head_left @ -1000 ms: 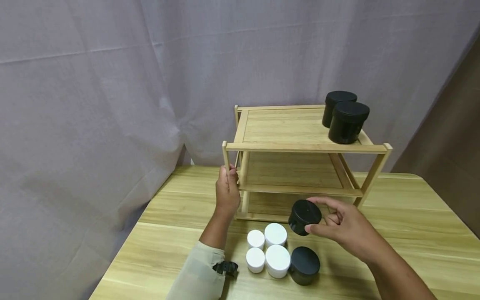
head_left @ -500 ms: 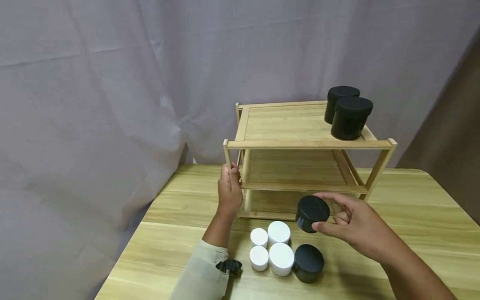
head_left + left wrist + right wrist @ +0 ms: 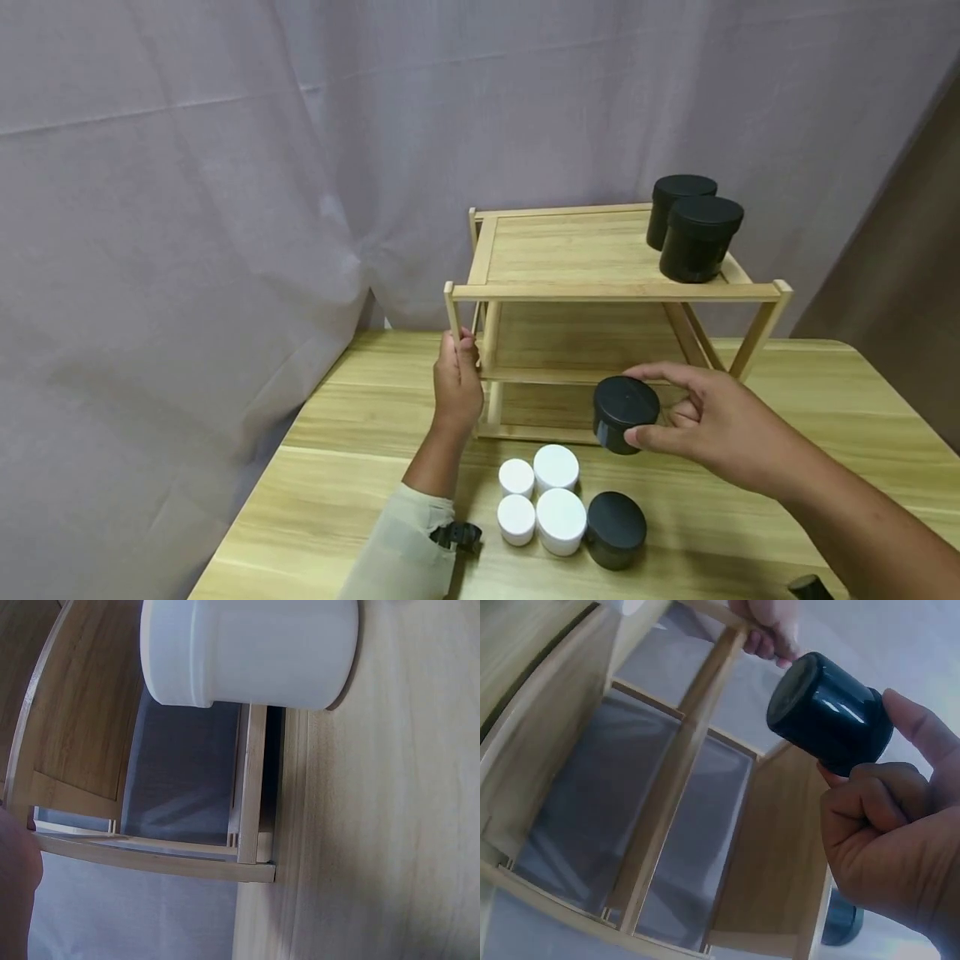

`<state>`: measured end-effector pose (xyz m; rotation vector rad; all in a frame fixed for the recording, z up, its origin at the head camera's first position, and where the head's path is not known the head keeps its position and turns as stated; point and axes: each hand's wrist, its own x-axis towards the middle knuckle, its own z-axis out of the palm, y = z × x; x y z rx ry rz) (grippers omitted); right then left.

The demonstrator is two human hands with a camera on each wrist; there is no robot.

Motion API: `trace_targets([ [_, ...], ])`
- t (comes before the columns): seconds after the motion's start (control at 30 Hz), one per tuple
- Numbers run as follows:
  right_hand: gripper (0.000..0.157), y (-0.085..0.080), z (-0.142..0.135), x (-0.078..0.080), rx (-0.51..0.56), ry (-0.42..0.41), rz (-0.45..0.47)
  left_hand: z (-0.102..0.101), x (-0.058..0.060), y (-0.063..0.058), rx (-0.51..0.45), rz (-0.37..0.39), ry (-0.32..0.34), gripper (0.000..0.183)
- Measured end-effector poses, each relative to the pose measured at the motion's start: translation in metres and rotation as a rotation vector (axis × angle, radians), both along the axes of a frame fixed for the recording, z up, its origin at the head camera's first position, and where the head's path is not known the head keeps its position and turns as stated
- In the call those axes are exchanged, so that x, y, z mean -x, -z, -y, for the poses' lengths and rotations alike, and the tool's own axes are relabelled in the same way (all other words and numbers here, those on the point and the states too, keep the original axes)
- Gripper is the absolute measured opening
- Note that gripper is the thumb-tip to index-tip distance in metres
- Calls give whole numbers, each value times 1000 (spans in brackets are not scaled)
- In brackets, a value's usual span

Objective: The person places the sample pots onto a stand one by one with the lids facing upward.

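At wooden rack's point(image 3: 615, 292) front: right grip point(image 3: 712, 425) pinching black jar point(image 3: 626, 407); left grip point(image 3: 458, 385) holding front-left post point(image 3: 452, 311).

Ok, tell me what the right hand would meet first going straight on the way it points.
The right hand, black jar in its grip, would probably meet the wooden rack first, near the middle shelf's front rail, though depth is hard to judge.

The jar point(image 3: 621, 404) you're holding is plain black, same as the other three jars point(image 3: 699, 246), and your little tubs point(image 3: 561, 512) are all solid white. Your rack point(image 3: 573, 254) is pale honey wood, the surface point(image 3: 315, 500) yellowish with streaky grain, the curtain point(image 3: 225, 208) kinda greyish mauve, your sleeve point(image 3: 403, 546) light beige.
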<state>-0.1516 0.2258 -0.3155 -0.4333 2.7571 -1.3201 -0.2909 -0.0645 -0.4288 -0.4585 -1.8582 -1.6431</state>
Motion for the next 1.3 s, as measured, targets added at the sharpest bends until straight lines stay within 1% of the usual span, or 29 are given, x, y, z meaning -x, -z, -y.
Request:
trace_targets([
  [0.1,73,-3,5,3,9,-11,19,1,0,1,-3,7,-8,23],
  [0.2,73,-2,8,5,11,-10,15,1,0,1,-1,-2,-8,23],
  [0.33,74,-1,10,7,-10,1,6,1,1,1,1,-13,-6,26],
  [0.47,74,-7,9,9,-49,-8,23,1,1,1,-5,-11,-8,26],
  [0.6,74,-19,4,10,-80,-36,27,0,2,0,-9,-10,-1,23],
  [0.73,74,-31,-3,10,-80,-92,29,0,2,0,-6,-15,3,23],
  [0.83,72,-40,-7,11,-91,-145,14,0,2,0,-10,-16,3,22],
  [0.9,70,-46,-9,12,-110,-164,-10,0,2,0,-13,-19,3,22],
  [1.03,70,-59,-14,15,-156,-154,-52,0,1,1,-10,-15,0,23],
  [1.23,66,-80,-21,20,-171,-135,-106,0,1,2,-12,-6,-6,21],
  [1.3,65,-89,-23,21,-187,-114,-126,-1,2,2,-11,-5,-2,22],
])
